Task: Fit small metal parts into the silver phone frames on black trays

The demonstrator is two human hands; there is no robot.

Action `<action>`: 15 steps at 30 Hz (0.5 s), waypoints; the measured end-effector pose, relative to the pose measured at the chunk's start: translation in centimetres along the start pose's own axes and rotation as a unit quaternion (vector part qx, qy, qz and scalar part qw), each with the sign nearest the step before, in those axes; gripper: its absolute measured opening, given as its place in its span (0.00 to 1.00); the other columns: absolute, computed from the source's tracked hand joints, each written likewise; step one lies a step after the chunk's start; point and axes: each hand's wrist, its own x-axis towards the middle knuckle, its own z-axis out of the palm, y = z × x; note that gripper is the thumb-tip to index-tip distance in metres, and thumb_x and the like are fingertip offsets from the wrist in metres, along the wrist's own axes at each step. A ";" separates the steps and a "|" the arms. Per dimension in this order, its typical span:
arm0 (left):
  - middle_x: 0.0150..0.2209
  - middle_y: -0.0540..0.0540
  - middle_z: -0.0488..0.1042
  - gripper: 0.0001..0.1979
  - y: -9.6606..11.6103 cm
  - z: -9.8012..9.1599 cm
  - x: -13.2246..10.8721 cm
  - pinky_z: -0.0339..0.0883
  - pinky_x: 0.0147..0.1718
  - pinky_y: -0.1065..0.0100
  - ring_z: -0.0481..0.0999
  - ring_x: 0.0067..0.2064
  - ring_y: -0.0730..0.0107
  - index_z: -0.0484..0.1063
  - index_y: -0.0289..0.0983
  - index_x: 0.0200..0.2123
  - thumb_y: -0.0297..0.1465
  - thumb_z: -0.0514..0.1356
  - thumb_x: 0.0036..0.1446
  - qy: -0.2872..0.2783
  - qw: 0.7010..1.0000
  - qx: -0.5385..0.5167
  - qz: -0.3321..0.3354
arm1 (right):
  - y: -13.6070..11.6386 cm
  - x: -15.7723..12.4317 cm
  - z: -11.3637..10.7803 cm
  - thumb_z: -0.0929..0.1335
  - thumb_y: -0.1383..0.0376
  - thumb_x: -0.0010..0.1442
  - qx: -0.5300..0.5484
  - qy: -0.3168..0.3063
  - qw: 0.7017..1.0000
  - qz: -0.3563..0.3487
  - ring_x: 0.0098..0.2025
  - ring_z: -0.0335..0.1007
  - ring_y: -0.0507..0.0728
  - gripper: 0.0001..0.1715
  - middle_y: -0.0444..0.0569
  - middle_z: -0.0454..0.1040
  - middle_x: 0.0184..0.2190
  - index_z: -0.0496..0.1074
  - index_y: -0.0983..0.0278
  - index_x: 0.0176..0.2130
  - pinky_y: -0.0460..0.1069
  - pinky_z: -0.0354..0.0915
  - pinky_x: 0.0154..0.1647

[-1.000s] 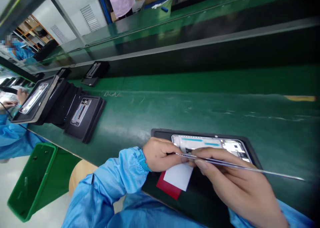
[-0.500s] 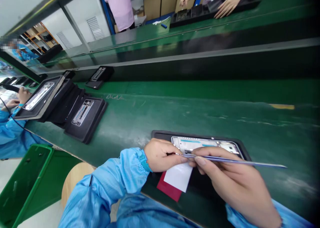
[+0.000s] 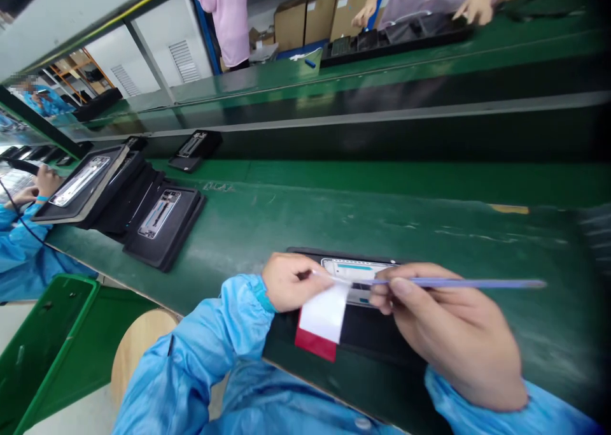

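The right hand [image 3: 449, 333] pinched a pair of slim, bluish metal tweezers [image 3: 453, 283] between thumb and forefinger, the fingers closed tight on the shaft. The tweezers lay almost level, their long axis running across the view: the blunt rear end pointed out to the right, and the fine tips pointed left, ending near the left hand's fingertips over the near left end of the phone. The left hand [image 3: 286, 282] was curled, its fingers pressed together on the top edge of a small, flat card with a white matte face and a red strip along its lower edge [image 3: 322, 320]; the card hung down toward the person, tilted slightly.

Under both hands lay a long, rounded-corner open phone frame, pale and glossy with teal strips inside [image 3: 356, 271]. It sat in a black, flat rectangular carrier tray [image 3: 377, 333], long axis left to right, on the scuffed, dull green conveyor belt [image 3: 334, 212]. Both sleeves were of smooth light-blue fabric with gathered cuffs.

Further left on the belt, more black trays holding phone frames [image 3: 160, 221] lay stacked and overlapping. A green plastic bin [image 3: 42, 339] stood below the belt's near edge, beside a round wooden stool top [image 3: 138, 352].
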 end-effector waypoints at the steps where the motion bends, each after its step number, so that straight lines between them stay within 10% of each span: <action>1: 0.32 0.44 0.87 0.17 -0.2 -1.2 0.1 0.75 0.32 0.68 0.84 0.32 0.64 0.89 0.38 0.36 0.47 0.75 0.59 0.045 0.999 0.000 -0.023 | 0.4 0.3 -0.1 0.74 0.38 0.67 0.010 0.002 1.000 0.023 0.29 0.76 0.58 0.27 0.49 0.79 0.30 0.77 0.58 0.40 0.53 0.75 0.30; 8: 0.31 0.48 0.83 0.17 -3.5 -10.7 1.3 0.72 0.32 0.69 0.79 0.32 0.66 0.84 0.38 0.36 0.46 0.73 0.59 0.264 0.958 0.048 -0.102 | 3.4 1.6 0.3 0.69 0.37 0.71 -0.162 -0.128 0.977 0.054 0.31 0.78 0.59 0.33 0.51 0.81 0.29 0.80 0.61 0.34 0.53 0.73 0.35; 15: 0.33 0.48 0.84 0.14 -5.1 -11.2 1.1 0.74 0.35 0.69 0.81 0.35 0.66 0.84 0.38 0.40 0.42 0.74 0.59 0.282 0.951 0.051 -0.115 | 4.2 1.5 0.6 0.67 0.36 0.72 -0.217 -0.105 0.970 0.007 0.34 0.80 0.60 0.35 0.52 0.83 0.33 0.78 0.60 0.30 0.54 0.73 0.38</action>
